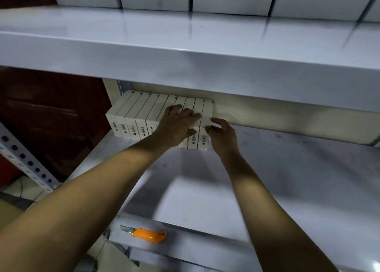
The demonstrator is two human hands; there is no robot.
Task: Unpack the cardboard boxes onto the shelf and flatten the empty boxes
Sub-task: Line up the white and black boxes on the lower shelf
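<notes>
Both arms reach in: left hand [176, 125] lies flat on white boxes [131, 115], right hand [222, 136] pinches the end box [206, 115]

Orange box cutter [148, 234], shelf front edge.

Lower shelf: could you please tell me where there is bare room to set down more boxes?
On the lower shelf, the stretch right of the row of white boxes is bare, as is the front, apart from the orange knife. The back left is crowded: both hands sit there.
</notes>
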